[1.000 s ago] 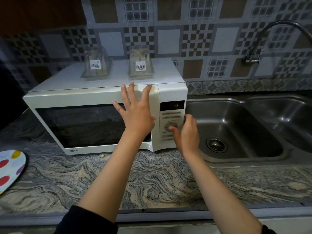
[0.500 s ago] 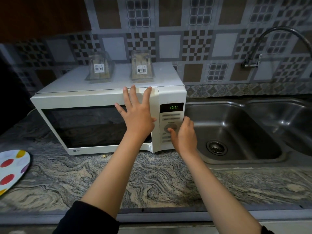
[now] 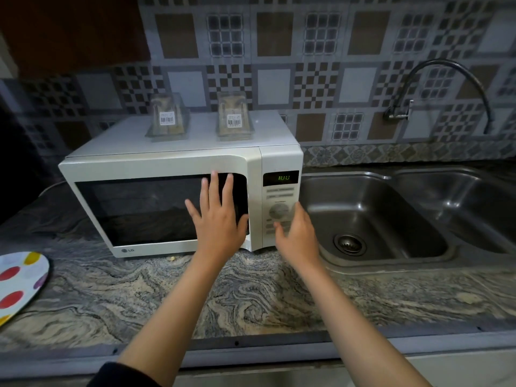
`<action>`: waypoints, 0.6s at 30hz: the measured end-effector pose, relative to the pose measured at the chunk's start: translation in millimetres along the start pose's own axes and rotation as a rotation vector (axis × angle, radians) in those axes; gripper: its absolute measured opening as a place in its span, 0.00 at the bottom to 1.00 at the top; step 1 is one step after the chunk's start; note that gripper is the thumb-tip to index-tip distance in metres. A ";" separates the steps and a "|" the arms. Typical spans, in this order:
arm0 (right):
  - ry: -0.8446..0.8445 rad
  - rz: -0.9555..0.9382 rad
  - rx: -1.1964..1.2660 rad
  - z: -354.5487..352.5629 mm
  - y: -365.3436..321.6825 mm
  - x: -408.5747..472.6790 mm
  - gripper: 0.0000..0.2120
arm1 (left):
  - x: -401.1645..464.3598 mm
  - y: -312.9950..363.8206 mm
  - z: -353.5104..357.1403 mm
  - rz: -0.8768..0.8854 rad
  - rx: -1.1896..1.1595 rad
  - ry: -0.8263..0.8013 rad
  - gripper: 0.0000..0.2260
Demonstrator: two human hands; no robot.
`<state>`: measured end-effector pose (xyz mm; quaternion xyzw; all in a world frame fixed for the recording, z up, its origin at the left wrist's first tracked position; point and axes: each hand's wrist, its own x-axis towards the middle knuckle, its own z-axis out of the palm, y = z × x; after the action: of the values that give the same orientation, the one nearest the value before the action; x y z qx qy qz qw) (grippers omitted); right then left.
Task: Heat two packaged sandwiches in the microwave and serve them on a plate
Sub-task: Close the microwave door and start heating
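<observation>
Two packaged sandwiches in clear wedges, the left one [image 3: 167,120] and the right one [image 3: 234,118], stand on top of the white microwave [image 3: 156,166]. Its door is closed and the display [image 3: 281,178] shows green digits. My left hand [image 3: 217,219] lies flat on the door glass with straight, spread fingers. My right hand [image 3: 297,236] is blurred in front of the control panel, just below and right of the round dial [image 3: 278,210], with relaxed fingers that hold nothing. A white plate with coloured dots [image 3: 16,283] lies at the counter's left edge.
A double steel sink [image 3: 391,219] sits right beside the microwave, with a curved black tap [image 3: 446,79] on the tiled wall behind it. Veined stone counter [image 3: 251,297] runs in front of the microwave to the near edge.
My left hand has slid down from the door's top edge onto the glass. My right hand has come off the dial and dropped lower. The display went from 0 to a set time.
</observation>
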<state>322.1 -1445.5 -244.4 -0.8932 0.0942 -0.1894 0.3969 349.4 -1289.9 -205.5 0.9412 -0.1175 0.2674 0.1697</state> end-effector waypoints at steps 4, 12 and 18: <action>-0.075 0.015 -0.063 18.4 9.9 -30.9 0.33 | -51.4 -32.5 22.7 -0.098 -0.011 -0.235 0.33; -0.334 0.043 -0.468 53.3 55.9 -98.6 0.32 | -138.1 -89.4 46.7 -0.191 0.011 -0.562 0.31; -0.293 0.047 -0.493 55.0 57.7 -96.2 0.31 | -135.8 -88.2 51.3 -0.200 0.025 -0.521 0.30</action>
<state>256.2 -1416.3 -346.4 -0.9781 0.0999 -0.0203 0.1813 288.0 -1211.1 -342.9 0.9872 -0.0603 -0.0004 0.1475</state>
